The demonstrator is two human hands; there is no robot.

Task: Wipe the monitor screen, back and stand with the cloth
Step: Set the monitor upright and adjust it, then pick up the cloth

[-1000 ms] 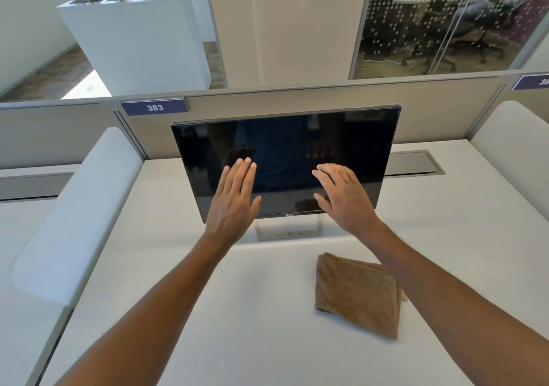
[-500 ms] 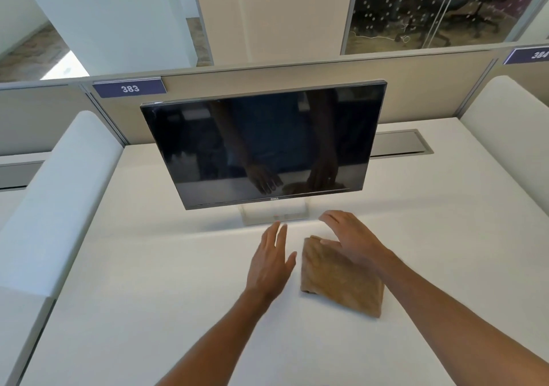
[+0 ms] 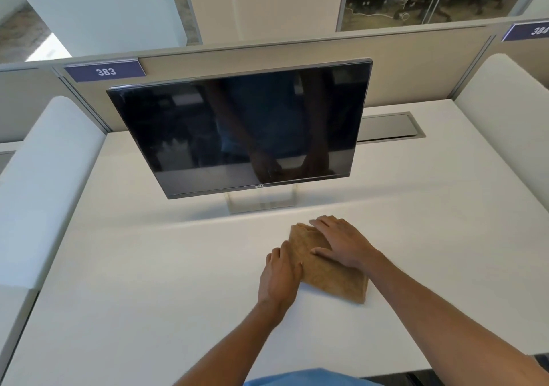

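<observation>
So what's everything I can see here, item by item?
Flat black computer monitor: one, dark screen, on a silver stand, middle of the desk.
Folded tan cloth: one, flat on the desk in front of the monitor.
White desk: one, fills the foreground.
Beige partition panel: behind the monitor.
Purple number signs: two, 383 at left, another far right, cut off.
Grey cable hatch: one, right of the monitor.
White side dividers: two, left and right.
Left hand: at the cloth's left edge.
Right hand: flat on the cloth.
</observation>
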